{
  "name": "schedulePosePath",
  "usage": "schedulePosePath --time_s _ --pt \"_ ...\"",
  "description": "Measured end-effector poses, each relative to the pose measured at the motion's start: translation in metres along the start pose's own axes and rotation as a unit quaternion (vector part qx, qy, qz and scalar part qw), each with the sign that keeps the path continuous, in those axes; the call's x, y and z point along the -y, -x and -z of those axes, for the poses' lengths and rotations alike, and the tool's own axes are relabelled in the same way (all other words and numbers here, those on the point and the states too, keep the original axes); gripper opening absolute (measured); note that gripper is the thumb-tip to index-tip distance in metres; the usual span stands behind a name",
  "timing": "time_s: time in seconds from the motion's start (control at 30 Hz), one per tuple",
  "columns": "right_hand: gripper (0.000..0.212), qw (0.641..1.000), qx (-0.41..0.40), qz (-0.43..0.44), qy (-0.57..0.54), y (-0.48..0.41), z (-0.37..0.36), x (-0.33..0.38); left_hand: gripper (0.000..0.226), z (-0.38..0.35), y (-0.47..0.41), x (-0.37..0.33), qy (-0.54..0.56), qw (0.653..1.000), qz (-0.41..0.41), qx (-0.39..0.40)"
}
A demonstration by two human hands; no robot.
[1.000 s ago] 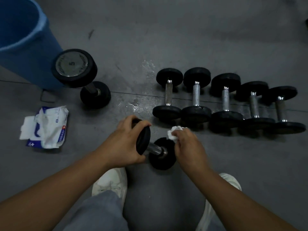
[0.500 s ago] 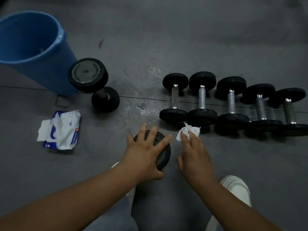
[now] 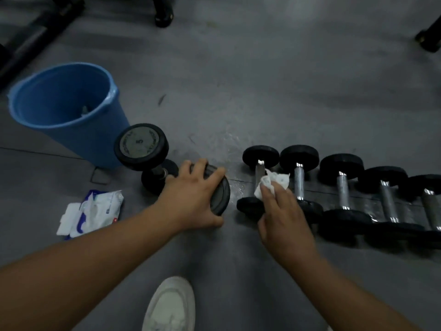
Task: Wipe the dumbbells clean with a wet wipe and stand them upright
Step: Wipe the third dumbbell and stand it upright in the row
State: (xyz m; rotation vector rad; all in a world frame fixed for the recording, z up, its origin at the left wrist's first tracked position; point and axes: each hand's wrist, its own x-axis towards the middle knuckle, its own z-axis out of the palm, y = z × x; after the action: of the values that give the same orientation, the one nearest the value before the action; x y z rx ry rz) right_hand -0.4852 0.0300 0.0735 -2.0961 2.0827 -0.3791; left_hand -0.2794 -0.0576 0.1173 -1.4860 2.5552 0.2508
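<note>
Saw a blue bucket (image 3: 95,144) upright toward the left edge of the floor (image 3: 286,91), with something small lying in its bottom. Found a pack of wipes (image 3: 95,211) flat on the floor nearer than the bucket, a white sheet poking from its left end. Noted a standing dumbbell (image 3: 139,145) just right of the bucket, set on end, with a "5" on its upper face.

Found the left hand (image 3: 191,199) clamped over the top disc of a second dumbbell (image 3: 220,194) just right of the standing one, fingers spread across the face and thumb hooked under the near rim. Could not see its lower end, so could not tell if grounded or lifted.

Found the right hand (image 3: 284,218) pinching a crumpled wet wipe (image 3: 272,183) at the fingertips, over the handle of the leftmost piece in a row of dumbbells (image 3: 343,187). Could not judge contact between wipe and metal. Counted five in that row, lying side by side, handles pointing away, reaching the floor's right edge.

Spotted a white shoe (image 3: 170,306) at the near edge, between the two forearms.
</note>
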Motion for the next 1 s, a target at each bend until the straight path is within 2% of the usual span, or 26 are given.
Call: schedulePosePath --time_s 0.2,0.43,0.47,0.53,0.57,0.6,0.63,0.7,0.73,0.8,0.87,0.97,1.0 --pt "0.072 1.000 -0.009 0.022 0.019 -0.077 -0.011 -0.016 0.108 0.002 -0.077 0.027 0.039 0.998 0.055 -0.016" --pt "0.057 1.000 0.018 0.022 0.005 -0.091 -0.039 -0.040 0.110 -0.019 -0.118 0.032 0.061 0.996 0.066 0.022" --pt "0.051 1.000 0.028 0.006 -0.001 -0.094 -0.041 -0.046 0.108 -0.018 -0.116 0.030 0.051 0.996 0.067 0.002" --pt "0.035 0.994 0.067 -0.078 -0.047 -0.107 -0.038 -0.057 0.093 -0.020 -0.101 0.016 0.051 0.993 0.015 -0.108" --pt "0.029 0.980 0.089 -0.149 -0.093 -0.115 -0.039 -0.063 0.079 -0.026 -0.089 0.004 0.080 0.982 -0.038 -0.169" --pt "0.027 0.957 0.112 -0.230 -0.139 -0.123 -0.039 -0.068 0.064 -0.039 -0.075 -0.012 0.130 0.968 -0.085 -0.198" --pt "0.028 0.930 0.138 -0.297 -0.169 -0.131 -0.040 -0.072 0.052 -0.053 -0.062 -0.030 0.191 0.959 -0.106 -0.180" --pt "0.033 0.883 0.205 -0.371 -0.201 -0.143 -0.051 -0.080 0.047 -0.076 -0.046 -0.057 0.311 0.949 -0.027 -0.049" --pt "0.036 0.859 0.241 -0.394 -0.220 -0.147 -0.054 -0.080 0.054 -0.087 -0.044 -0.066 0.348 0.937 0.030 0.015" --pt "0.039 0.816 0.273 -0.426 -0.281 -0.155 -0.063 -0.079 0.075 -0.111 -0.046 -0.078 0.359 0.925 0.091 0.086" --pt "0.026 0.779 0.280 -0.455 -0.328 -0.162 -0.067 -0.079 0.083 -0.124 -0.052 -0.086 0.441 0.879 0.142 0.112" --pt "0.015 0.713 0.277 -0.487 -0.422 -0.166 -0.070 -0.075 0.073 -0.135 -0.063 -0.096 0.598 0.772 0.194 0.095" --pt "0.010 0.695 0.273 -0.492 -0.448 -0.165 -0.074 -0.072 0.071 -0.137 -0.064 -0.099 0.623 0.748 0.212 0.092"
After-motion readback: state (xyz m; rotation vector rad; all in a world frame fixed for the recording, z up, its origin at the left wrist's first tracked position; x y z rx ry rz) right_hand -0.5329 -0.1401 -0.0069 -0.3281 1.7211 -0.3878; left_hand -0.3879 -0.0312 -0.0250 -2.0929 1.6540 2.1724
